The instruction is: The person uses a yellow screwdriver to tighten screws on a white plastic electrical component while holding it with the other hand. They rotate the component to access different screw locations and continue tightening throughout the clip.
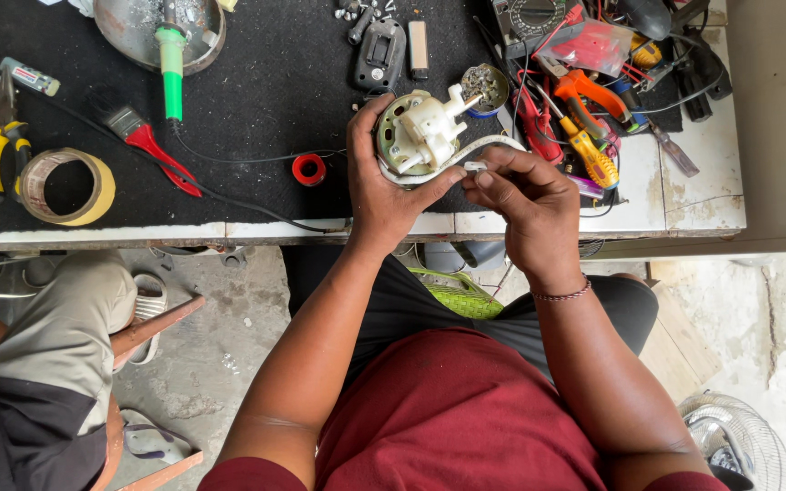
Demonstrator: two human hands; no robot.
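Observation:
My left hand (384, 186) grips a small round motor (414, 135) with a white plastic top, held over the front of the black work mat (266, 82). A flat white cable (466, 153) curls around the motor's near side. My right hand (525, 209) pinches the small white connector (475, 166) at the end of that cable, just right of the motor. Both hands hover close together above the bench's white front edge (229, 232).
On the mat lie a green soldering iron (172, 68) in a metal dish, a red-handled brush (152, 150), a small red tape roll (308, 169) and a wide tape roll (65, 186). Screwdrivers and pliers (584, 118) crowd the right. Another person's leg (56, 345) is at the left.

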